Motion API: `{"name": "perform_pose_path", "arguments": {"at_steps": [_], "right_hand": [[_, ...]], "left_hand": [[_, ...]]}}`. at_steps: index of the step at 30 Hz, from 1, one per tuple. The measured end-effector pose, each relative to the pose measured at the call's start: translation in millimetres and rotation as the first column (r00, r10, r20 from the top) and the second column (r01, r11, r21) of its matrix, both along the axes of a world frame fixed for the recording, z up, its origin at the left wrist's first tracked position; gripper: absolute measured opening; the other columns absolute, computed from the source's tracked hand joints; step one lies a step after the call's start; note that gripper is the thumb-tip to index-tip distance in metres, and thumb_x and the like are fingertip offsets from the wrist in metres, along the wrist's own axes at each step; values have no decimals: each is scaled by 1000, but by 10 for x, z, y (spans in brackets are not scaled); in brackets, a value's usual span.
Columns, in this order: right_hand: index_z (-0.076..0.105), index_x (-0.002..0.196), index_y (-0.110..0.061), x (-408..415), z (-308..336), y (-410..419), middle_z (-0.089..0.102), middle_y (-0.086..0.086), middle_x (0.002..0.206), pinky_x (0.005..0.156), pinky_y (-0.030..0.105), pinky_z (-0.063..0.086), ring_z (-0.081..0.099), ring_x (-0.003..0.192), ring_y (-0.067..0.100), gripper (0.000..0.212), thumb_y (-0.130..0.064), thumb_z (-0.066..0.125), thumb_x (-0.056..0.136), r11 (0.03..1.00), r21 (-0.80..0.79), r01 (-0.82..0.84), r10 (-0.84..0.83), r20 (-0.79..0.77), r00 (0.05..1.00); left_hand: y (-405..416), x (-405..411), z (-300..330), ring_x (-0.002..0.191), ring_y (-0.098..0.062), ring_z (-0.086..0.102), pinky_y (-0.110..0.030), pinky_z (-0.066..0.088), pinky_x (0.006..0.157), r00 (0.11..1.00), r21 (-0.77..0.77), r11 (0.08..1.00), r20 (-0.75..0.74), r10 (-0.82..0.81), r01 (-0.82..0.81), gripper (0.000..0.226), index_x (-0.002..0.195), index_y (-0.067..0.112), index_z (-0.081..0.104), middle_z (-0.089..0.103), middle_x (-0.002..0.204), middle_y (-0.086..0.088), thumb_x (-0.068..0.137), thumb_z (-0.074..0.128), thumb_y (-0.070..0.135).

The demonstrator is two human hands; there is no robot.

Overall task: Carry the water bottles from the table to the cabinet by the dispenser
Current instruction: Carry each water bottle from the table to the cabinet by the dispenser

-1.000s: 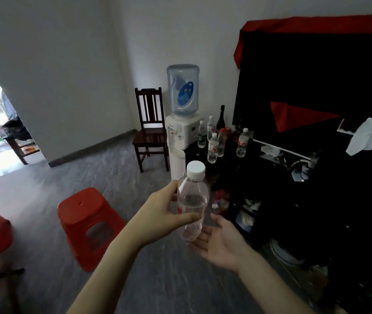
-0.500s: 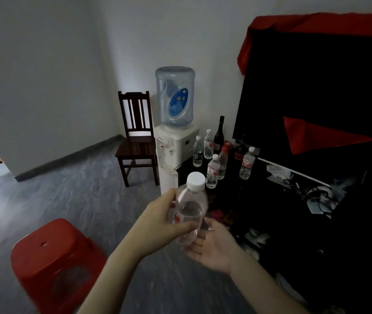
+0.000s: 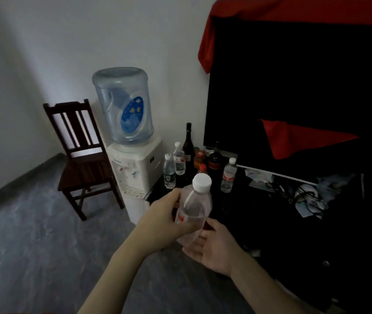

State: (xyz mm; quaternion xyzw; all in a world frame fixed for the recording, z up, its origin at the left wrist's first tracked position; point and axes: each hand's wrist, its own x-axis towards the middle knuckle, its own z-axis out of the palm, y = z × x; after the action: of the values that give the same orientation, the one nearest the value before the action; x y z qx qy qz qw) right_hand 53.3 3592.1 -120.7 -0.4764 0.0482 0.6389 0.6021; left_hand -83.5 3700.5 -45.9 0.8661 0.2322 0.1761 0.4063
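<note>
Clear bottle, red label unreadable, gripped by left hand; right hand open beneath.

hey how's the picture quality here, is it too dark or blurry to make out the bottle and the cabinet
Head view: dim overall; the held bottle and left hand are slightly soft but readable, the cabinet is nearly black with little detail, and wide-angle distortion tilts the dispenser.

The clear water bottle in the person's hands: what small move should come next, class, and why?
Probably carry it forward and set it down on the cabinet. The left hand grips the water bottle, the open right hand is under its base, and other bottles already stand beside the dispenser.
</note>
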Motion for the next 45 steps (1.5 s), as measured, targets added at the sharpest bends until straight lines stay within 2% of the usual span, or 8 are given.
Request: {"name": "perform_pose_path", "arguments": {"at_steps": [4,11,18,23,27,32,35,45], "right_hand": [[59,121,6,387,-214,245,68,26,116,107,46,40,61,115,38,64,-50,36,99,994,-32,105,-107,-39,994],[57,127,6,1297,-678,686,65,28,119,97,47,48,60,114,39,69,-54,37,98,962,-78,261,-269,-117,956],[56,129,0,2294,-1038,1245,63,25,125,107,48,40,56,120,36,69,-56,34,98,940,-124,317,-337,-194,921],[58,128,-3,2587,-1361,1377,65,22,122,89,44,47,58,115,34,70,-60,29,97,913,-184,365,-402,-238,884],[56,130,-4,2680,-1611,1392,63,22,124,82,43,48,58,116,34,70,-59,28,98,898,-230,375,-429,-276,860],[51,135,-3,2787,-1912,1425,58,23,131,103,46,38,52,125,34,70,-58,29,98,858,-282,428,-504,-303,809],[51,133,-3,2854,-2010,1500,59,23,126,104,47,37,52,123,34,67,-56,28,100,844,-290,452,-527,-283,801],[56,126,-4,3013,-2292,1620,49,20,141,109,47,33,40,137,32,53,-45,30,104,806,-445,390,-460,-56,886]], "left_hand": [[380,461,-197,101,2,67,-33,59,86,996,-23,996,-29,-84,83,56,125,41,52,68,113,22,77,79,51],[942,1498,-484,97,-5,67,-42,57,82,964,14,971,-116,-237,241,71,135,44,32,66,112,14,79,76,46],[1551,2542,-683,99,-7,64,-39,57,82,920,16,949,-252,-300,314,71,134,49,30,60,117,19,79,73,59],[1706,2962,-899,80,3,54,-21,43,66,865,98,909,-363,-347,406,62,125,45,35,52,94,27,77,72,56],[1808,3203,-1121,84,-1,60,-25,53,72,822,55,892,-416,-389,449,59,123,40,41,62,101,16,77,75,54],[1911,3430,-1383,103,2,56,-22,51,85,799,-7,875,-405,-444,483,54,123,40,53,54,114,24,76,76,56],[1988,3538,-1483,107,1,54,-27,52,91,790,-19,871,-413,-454,491,58,125,41,55,50,116,24,74,75,59],[2044,3750,-1766,88,-12,66,-37,57,75,737,-18,857,-501,-454,515,51,109,34,47,67,102,9,74,82,47]]}}
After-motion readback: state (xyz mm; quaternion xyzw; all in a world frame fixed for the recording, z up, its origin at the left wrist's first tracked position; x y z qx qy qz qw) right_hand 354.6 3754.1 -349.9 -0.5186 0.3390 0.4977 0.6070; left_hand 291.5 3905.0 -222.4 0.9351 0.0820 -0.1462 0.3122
